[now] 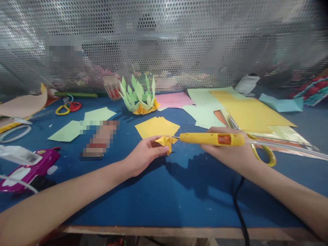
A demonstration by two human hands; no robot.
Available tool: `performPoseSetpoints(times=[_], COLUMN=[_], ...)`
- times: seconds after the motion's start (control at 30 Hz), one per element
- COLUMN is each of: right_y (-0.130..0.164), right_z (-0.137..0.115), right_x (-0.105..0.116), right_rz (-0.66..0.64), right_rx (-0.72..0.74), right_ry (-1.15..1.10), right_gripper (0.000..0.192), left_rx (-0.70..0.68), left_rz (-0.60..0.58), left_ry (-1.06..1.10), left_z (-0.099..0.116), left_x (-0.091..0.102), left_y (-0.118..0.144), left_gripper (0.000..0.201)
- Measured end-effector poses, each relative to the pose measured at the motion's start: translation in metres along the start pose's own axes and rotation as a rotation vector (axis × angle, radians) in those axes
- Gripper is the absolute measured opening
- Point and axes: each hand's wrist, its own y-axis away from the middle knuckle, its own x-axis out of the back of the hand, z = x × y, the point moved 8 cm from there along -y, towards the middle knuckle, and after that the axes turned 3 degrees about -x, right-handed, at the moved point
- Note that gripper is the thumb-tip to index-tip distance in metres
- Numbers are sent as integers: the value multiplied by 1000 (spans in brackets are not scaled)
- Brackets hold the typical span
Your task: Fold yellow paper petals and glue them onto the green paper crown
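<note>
Head view first: we see a small folded paper piece (165, 140), yellow with an orange tinge, creased into several sharp points, held just above the blue table (179, 191). Our left hand (143, 155) pinches it from the left, thumb on top and fingers curled beneath, so the paper juts out past the fingertips toward the right. Our right hand (230, 150) is closed around a yellow glue gun (211, 138) that lies level, its metal tip touching the right edge of the folded piece. A clear glue stick runs out of the gun's back end to the right, and a black cord drops from under the hand toward the table's near edge.

Just behind the folded piece lies a small stack of yellow squares (156, 127), and farther back stands a green paper flower (138, 94) on a yellow base. Scissors with yellow handles (261, 150) lie under our right hand, beside large yellow sheets (251, 111).
</note>
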Motion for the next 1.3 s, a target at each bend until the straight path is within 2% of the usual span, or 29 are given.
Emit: performPoseSetpoints(times=[0.53, 0.7, 1.1, 1.3], right_y=[1, 2, 2, 3], right_z=[2, 3, 4, -7], right_x=[0, -2, 2, 3], right_rz=[11, -26, 39, 48], right_rx=[-4, -16, -12, 169], right_ry=[-2, 6, 36, 12], right_gripper=[20, 14, 16, 17], left_rx=[19, 17, 7, 6], left_rz=[16, 15, 9, -5], left_ry=[-73, -80, -31, -4], left_z=[-1, -1, 1, 1], left_x=[0, 0, -1, -1], left_y=[0, 1, 0, -1], left_gripper=[37, 35, 33, 30])
